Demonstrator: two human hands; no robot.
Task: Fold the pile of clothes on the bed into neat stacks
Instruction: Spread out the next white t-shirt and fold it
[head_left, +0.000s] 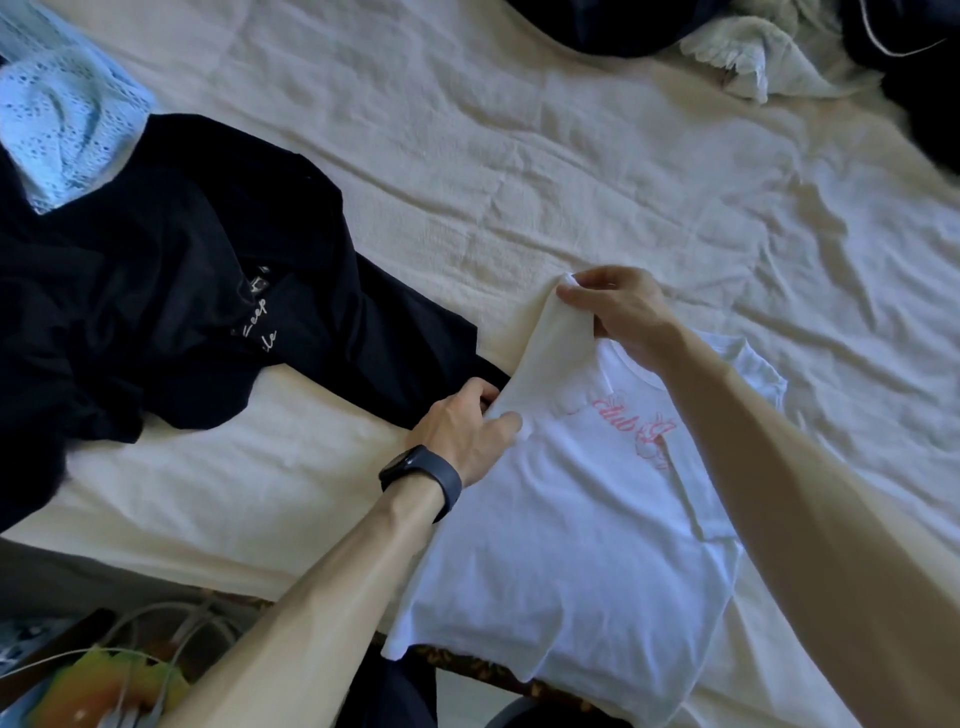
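On the bed (519, 156), at its near edge, the white T-shirt (571, 519) lies flat, print up. Its long axis runs from the hem at the bed edge to the collar farther in, leaning slightly right. Its left side is lifted and turned inward. Right grip (618, 312): thumb and fingers closed, pinching the raised shoulder corner beside the collar. Left grip (467, 426): fingers closed on the same raised fold, lower down at chest level. A crumpled black shirt (182, 286) lies left of the T-shirt, reaching it at the left grip.
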